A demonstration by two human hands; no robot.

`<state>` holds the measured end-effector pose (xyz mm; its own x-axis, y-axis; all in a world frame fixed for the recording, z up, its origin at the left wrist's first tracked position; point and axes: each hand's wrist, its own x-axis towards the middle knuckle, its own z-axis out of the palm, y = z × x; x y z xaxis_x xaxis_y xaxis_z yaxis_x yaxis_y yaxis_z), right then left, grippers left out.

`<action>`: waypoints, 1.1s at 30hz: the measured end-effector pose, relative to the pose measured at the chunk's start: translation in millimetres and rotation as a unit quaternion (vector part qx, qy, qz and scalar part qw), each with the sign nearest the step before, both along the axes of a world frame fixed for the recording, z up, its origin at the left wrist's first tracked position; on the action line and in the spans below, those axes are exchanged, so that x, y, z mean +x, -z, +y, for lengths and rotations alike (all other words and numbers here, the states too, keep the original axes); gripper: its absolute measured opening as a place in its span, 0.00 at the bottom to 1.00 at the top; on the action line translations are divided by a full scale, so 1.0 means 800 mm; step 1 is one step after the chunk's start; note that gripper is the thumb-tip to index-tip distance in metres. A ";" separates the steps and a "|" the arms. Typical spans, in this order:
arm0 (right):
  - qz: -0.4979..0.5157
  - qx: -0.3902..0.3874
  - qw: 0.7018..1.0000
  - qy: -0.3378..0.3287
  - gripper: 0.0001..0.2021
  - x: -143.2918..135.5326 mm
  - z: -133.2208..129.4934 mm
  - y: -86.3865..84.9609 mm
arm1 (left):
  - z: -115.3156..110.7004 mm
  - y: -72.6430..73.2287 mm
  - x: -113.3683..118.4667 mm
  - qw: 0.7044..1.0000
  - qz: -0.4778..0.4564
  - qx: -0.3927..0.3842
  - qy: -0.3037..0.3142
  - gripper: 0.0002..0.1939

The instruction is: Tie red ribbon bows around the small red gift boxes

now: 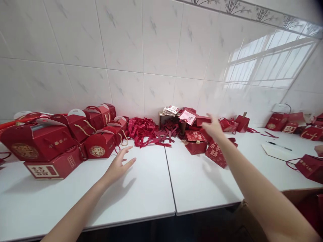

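One ribbon heap (142, 129) lies beyond the half-open, empty left hand (121, 166); one gold-lettered box (217, 155) lies near side of the blurred right hand (212, 127), grip indeterminable.

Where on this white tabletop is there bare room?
Free: the front stretch between the left hand and the table seam, and right of the seam, before the red boxes. Crowded: the left rear, with stacked handled boxes, and along the wall, where ribbons lie heaped.
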<state>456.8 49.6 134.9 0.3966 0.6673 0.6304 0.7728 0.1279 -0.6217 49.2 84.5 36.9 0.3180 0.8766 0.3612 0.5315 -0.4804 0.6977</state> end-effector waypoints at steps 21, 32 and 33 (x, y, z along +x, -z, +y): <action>-0.088 -0.315 0.931 -0.165 0.26 -0.135 -0.019 0.178 | 0.083 -0.012 -0.069 0.900 0.172 0.106 -0.387 0.26; 0.022 -0.251 0.967 -0.045 0.19 -0.157 0.079 0.177 | -0.063 -0.003 -0.001 0.970 0.172 0.146 0.093 0.23; 0.042 -0.240 0.969 -0.050 0.15 -0.159 0.083 0.179 | -0.072 -0.003 0.003 0.970 0.163 0.142 0.114 0.23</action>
